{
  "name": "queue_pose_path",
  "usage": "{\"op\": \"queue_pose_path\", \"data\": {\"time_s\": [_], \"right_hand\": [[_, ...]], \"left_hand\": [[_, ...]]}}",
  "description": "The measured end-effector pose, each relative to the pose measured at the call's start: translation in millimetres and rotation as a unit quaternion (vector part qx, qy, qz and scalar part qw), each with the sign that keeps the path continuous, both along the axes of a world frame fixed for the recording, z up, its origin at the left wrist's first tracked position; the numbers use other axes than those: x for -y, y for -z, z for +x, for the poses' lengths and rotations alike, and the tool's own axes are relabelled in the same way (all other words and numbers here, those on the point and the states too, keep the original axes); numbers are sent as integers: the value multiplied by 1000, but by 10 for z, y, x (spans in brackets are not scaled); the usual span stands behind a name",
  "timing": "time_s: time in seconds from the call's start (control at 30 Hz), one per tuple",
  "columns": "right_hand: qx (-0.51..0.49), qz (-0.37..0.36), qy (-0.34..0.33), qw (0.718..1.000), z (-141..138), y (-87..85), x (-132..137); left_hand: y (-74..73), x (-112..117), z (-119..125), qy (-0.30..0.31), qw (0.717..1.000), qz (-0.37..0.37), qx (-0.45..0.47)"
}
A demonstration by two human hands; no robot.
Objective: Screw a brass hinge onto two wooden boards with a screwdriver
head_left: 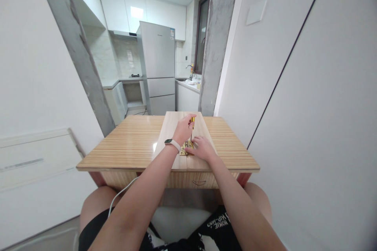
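Two pale wooden boards [172, 129] lie side by side on the table, with a narrow seam between them. A brass-coloured hinge [183, 151] sits across that seam, partly covered by fingers. My left hand [183, 128] is closed around the yellow-and-black handle of a screwdriver [192, 122]. Its shaft points steeply down to the hinge. My right hand [203, 147] is low over the boards, its thumb on the hinge and its fingers close to the screwdriver's tip, apparently steadying the hinge. Any screw at the tip is hidden or too small to see.
The striped wooden table [132, 141] has a drawer handle [199, 182] at its front. A white cable [120, 191] hangs by my left leg. White walls flank the table; a fridge [157, 55] and a sink [182, 79] stand in the kitchen beyond.
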State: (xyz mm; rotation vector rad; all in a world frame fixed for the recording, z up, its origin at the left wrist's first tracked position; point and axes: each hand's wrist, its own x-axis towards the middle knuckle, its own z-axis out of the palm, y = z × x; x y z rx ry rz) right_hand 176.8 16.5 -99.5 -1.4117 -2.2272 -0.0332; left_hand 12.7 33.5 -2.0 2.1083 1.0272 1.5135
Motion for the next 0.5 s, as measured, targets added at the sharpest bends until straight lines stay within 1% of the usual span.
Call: {"op": "queue_pose_path", "data": {"time_s": [0.1, 0.27, 0.4, 0.5], "right_hand": [[5, -5, 0, 1000, 0, -9, -9], [12, -8, -3, 1000, 2, -12, -19], [4, 0, -2, 1000, 1, 0, -5], [-1, 4, 0, 1000, -6, 7, 0]], "left_hand": [[4, 5, 16, 8, 1000, 8, 5], [1, 13, 14, -24, 999, 31, 17], [-5, 13, 10, -9, 1000, 18, 1], [16, 1, 19, -1, 1000, 8, 7]]}}
